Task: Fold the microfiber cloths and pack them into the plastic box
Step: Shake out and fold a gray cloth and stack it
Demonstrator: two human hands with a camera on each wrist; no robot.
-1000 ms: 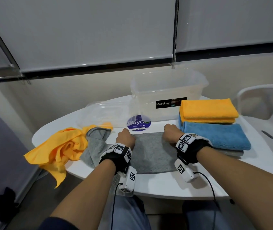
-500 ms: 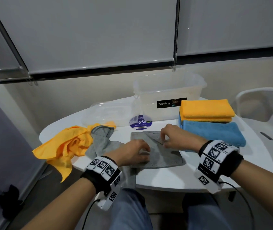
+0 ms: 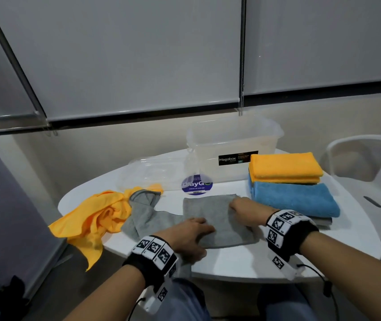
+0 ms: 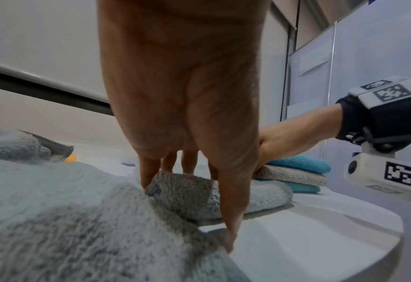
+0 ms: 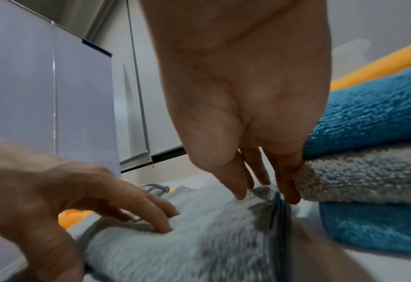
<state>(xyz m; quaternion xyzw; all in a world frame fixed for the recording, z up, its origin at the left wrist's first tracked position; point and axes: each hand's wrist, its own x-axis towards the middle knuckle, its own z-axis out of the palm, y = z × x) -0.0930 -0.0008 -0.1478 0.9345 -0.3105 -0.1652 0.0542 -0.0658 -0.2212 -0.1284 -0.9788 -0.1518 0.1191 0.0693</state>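
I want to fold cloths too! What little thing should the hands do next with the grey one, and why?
Probably fold it over once more. The flat grey microfiber cloth on the white table is still wider than the folded orange cloth on the pile. The left hand pinches its near-left edge and the right hand its right edge.

- Plastic box [image 3: 233, 144] stands at the table's [image 3: 242, 262] far edge, its lid [image 3: 152, 172] to the left.
- Folded stack [image 3: 291, 188] lies right, before the box.
- Flat cloth [image 3: 210, 218] lies centre.
- Crumpled cloths [image 3: 106, 216] lie left.
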